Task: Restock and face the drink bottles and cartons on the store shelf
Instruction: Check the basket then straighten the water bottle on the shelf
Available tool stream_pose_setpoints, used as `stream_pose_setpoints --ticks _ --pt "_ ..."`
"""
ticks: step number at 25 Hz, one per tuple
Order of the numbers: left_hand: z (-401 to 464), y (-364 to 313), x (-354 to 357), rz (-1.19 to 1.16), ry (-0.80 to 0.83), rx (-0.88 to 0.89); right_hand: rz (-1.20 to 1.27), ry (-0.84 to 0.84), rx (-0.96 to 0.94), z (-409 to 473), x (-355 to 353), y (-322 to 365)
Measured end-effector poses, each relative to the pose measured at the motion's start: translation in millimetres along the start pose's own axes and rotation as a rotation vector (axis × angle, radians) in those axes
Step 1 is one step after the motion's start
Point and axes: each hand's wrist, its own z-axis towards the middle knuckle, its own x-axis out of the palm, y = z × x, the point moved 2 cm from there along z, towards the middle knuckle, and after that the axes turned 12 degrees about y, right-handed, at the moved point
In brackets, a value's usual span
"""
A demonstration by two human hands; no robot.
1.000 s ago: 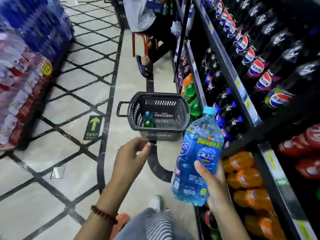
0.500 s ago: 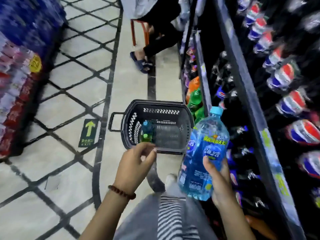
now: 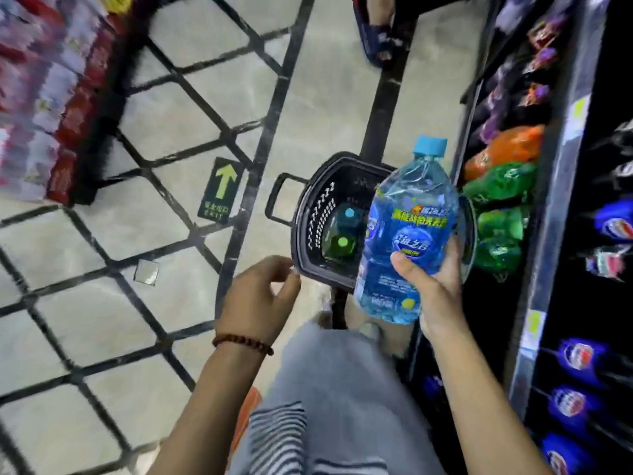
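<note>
Blue drink bottle [image 3: 406, 231] — gripped upright in right hand [image 3: 433, 286], above basket [image 3: 310, 265]; left hand [image 3: 258, 299] loosely curled, empty — shelve label outward, beside matching stock

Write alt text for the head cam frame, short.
A person's right hand grips a big blue drink bottle with a light blue cap beside a store shelf of soda bottles. The left hand hovers with loosely curled fingers, holding nothing, near the rim of a black shopping basket on the tiled floor, with two more bottles standing inside.
</note>
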Motion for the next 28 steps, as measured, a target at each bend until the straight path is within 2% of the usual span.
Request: stream_pose_setpoints --ticks 6,13,19,24,28 --pt "124 -7 69 0.15 0.257 0.175 -0.059 -0.189 0.072 75 -60 -78" --pt "193 67 233 0.35 0.548 0.176 -0.147 -0.187 0.15 166 -145 -241" --pt "252 131 319 0.473 0.576 0.19 -0.256 -0.177 0.197 250 -184 -367" --pt "292 160 351 0.581 0.572 0.2 -0.342 -0.184 0.205 299 -189 -424" --pt "310 174 363 0.575 0.567 0.196 -0.319 -0.179 0.185 328 -198 -460"
